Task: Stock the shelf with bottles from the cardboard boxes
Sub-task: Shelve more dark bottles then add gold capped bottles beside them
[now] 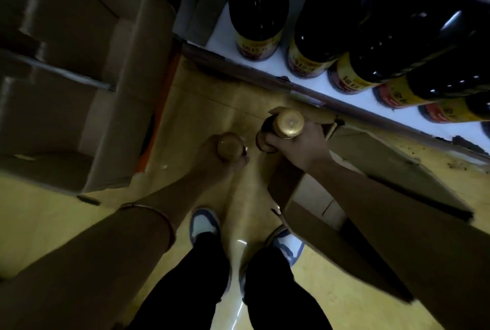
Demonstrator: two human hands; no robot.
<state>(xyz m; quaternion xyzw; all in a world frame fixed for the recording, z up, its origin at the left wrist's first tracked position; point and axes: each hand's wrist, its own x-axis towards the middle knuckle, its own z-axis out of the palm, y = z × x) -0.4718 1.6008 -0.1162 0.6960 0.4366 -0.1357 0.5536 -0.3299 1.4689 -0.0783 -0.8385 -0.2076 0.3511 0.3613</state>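
Note:
My left hand (221, 162) grips a dark bottle by its neck, its gold cap (230, 147) showing above my fingers. My right hand (299, 148) grips a second dark bottle (265, 135) just under its gold cap (289, 122). Both bottles hang upright over the yellow floor, in front of the white shelf (318, 86). On that shelf stands a row of several dark bottles with yellow and red labels (307, 35). An open cardboard box (313, 197) lies under my right forearm, its inside hidden.
A large open cardboard box (79, 78) with raised flaps stands at the left, beside the shelf's end. My two feet in white and blue shoes (204, 223) stand on the glossy yellow floor between the boxes. Debris lies on the floor below the shelf edge at the right.

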